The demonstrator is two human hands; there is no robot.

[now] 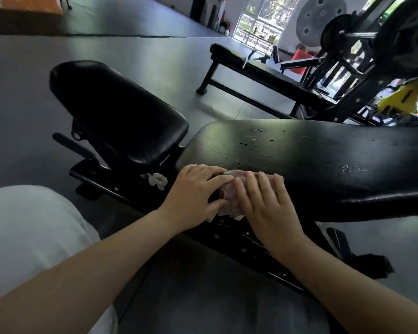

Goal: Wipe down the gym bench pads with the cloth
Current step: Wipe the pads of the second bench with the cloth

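The pinkish cloth (229, 201) lay on the near edge of the long back pad (323, 165) (droplets dotted it), pressed beneath the left hand (198, 196) and right hand (266, 201), both flat with fingers spread; the seat pad (116, 112) sat just beside

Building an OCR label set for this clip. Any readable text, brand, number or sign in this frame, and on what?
No readable text anywhere in the frame.
Back pad: pale worn marks near its right side, not legible as letters.
Seat pad: plain black, no label.
White knob on the bench frame: no marking visible.
Cloth under both hands: pinkish, no print visible.
Yellow machine part at right: dark marks, too blurred to read.
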